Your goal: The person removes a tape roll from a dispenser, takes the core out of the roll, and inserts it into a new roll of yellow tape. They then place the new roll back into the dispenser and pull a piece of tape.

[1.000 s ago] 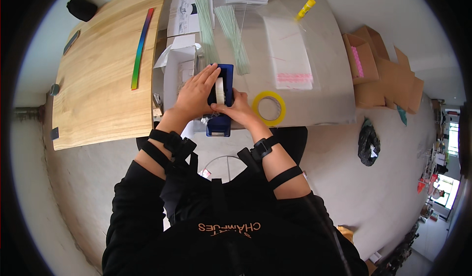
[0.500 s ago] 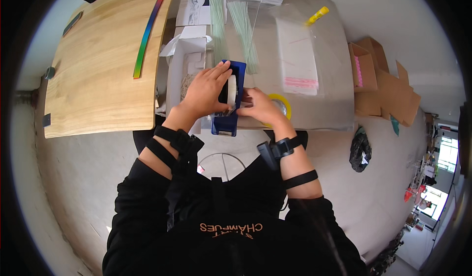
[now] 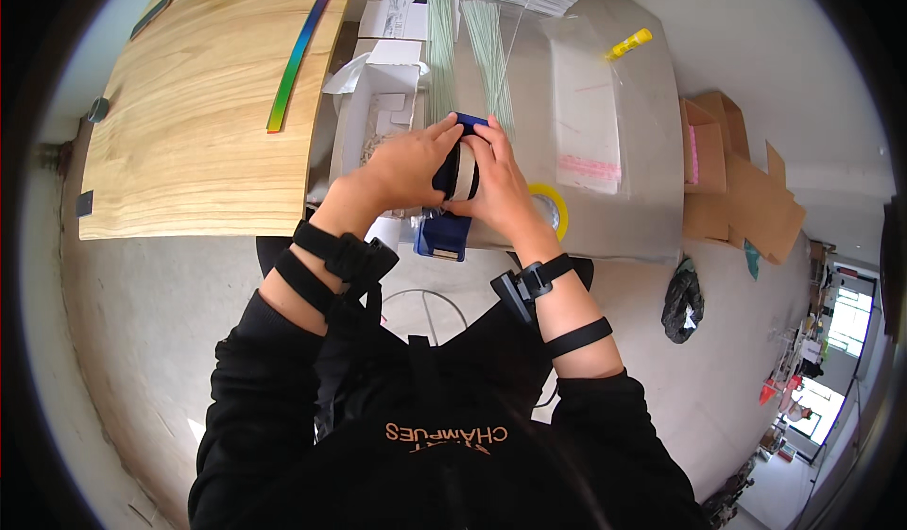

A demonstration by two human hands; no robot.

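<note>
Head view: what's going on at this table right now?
A person grips a blue tape dispenser with both hands at the near edge of a grey table. The left hand wraps it from the left, the right hand from the right, with a pale tape roll showing between them. A yellow tape roll lies just right of the hands, an open white box to the left, thin green sticks and clear bags beyond.

We wear a black long-sleeved top, its sleeves pushed up to the elbows, with orange lettering across the chest. Two black straps band each forearm; near the left hand they carry a bulky black fitting, and near the right hand a small black clip-like device at the wrist.
</note>
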